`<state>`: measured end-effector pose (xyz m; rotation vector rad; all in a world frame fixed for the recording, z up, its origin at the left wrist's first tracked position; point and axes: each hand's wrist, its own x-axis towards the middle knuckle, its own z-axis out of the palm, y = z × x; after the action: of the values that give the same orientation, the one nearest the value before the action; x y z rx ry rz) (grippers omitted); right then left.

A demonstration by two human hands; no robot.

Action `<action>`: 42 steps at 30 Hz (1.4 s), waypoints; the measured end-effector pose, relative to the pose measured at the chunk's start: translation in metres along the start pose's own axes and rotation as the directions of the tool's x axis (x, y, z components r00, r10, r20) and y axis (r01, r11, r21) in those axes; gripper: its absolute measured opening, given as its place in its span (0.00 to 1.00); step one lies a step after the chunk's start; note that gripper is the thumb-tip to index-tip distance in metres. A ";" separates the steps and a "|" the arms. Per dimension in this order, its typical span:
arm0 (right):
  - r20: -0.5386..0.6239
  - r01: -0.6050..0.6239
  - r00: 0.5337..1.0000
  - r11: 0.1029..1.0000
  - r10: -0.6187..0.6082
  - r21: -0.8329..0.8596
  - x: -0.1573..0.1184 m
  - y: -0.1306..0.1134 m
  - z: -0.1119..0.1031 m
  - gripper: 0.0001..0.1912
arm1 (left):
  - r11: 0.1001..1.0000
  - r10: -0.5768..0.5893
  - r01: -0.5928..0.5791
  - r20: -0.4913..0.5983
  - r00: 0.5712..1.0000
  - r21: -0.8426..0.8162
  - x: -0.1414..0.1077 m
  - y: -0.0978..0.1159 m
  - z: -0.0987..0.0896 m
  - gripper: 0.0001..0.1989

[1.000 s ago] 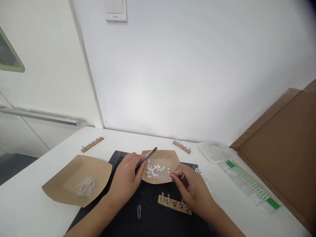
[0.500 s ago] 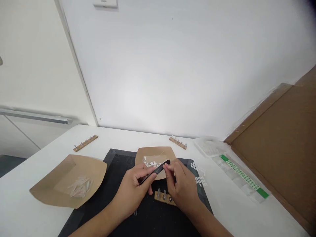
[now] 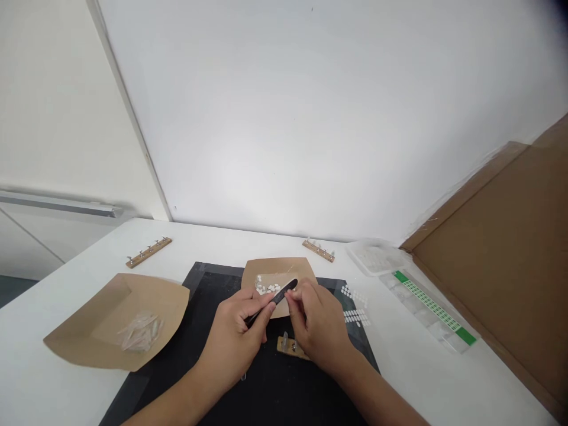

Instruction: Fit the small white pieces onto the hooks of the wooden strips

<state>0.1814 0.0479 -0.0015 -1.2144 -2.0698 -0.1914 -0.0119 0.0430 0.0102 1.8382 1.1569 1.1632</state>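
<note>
My left hand [image 3: 237, 328] is closed around a black nail file [image 3: 279, 294] with a pale edge, its rounded end pointing up and right. Thumb and fingers of my right hand [image 3: 320, 322] pinch together right at the file's upper end; whatever sits between them is too small to make out. Below, partly covered by my right hand, a short wooden stand [image 3: 288, 348] with metal pegs carries a clear nail tip [image 3: 285, 339]. Just behind the hands, a brown paper tray [image 3: 284, 264] contains small white pieces [image 3: 265, 289].
A black mat [image 3: 213, 284] lies beneath the hands. To the left, a paper tray [image 3: 89, 319] contains clear nail tips [image 3: 141, 332]. Peg stands [image 3: 148, 252] [image 3: 318, 251] lie farther back. White oval stickers [image 3: 355, 318], a plastic container [image 3: 377, 258] and a green-striped packet [image 3: 432, 307] are right.
The view has shifted slightly. My right hand and the file end have moved a little left and lower against the tray; both hands keep their grip.
</note>
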 end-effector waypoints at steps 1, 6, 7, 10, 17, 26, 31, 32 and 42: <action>0.028 0.012 1.000 1.000 -0.013 0.011 0.000 0.000 0.000 0.12 | 1.000 0.015 -0.015 -0.003 1.000 0.001 0.000 0.000 0.000 0.19; -0.009 -0.018 1.000 1.000 0.018 0.014 0.001 -0.002 -0.001 0.12 | 0.995 0.084 -0.082 -0.025 0.996 0.055 -0.002 0.000 0.000 0.20; 0.010 -0.011 1.000 1.000 0.011 0.027 0.002 -0.002 -0.002 0.12 | 0.993 0.095 -0.092 -0.029 0.995 0.072 -0.002 0.000 0.000 0.19; 0.071 0.026 0.997 0.998 -0.030 0.063 0.003 -0.003 -0.003 0.12 | 0.986 0.137 -0.132 -0.034 0.990 0.104 -0.002 -0.001 0.000 0.19; 0.077 0.000 0.997 0.993 -0.009 0.115 0.005 -0.007 -0.003 0.12 | 0.979 0.167 -0.162 -0.033 0.985 0.124 -0.003 0.003 -0.002 0.18; 0.037 -0.023 0.999 0.991 0.018 0.130 0.005 -0.009 -0.002 0.12 | 0.983 0.154 -0.150 -0.031 0.988 0.102 -0.005 0.002 -0.001 0.19; 0.039 -0.034 0.999 0.992 0.030 0.123 0.005 -0.009 -0.003 0.12 | 0.985 0.145 -0.140 -0.042 0.989 0.100 -0.005 0.002 0.000 0.20; 0.043 -0.037 0.999 0.992 0.032 0.123 0.005 -0.009 -0.004 0.12 | 0.985 0.148 -0.143 -0.041 0.988 0.099 -0.005 0.002 0.000 0.20; 0.029 -0.110 0.994 0.989 0.108 0.094 0.004 -0.010 -0.004 0.13 | 0.977 0.187 -0.181 -0.043 0.981 0.109 -0.004 -0.002 0.000 0.16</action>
<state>0.1739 0.0433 0.0058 -1.2726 -2.0025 -0.0267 -0.0133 0.0400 0.0076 2.0407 1.1142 1.2829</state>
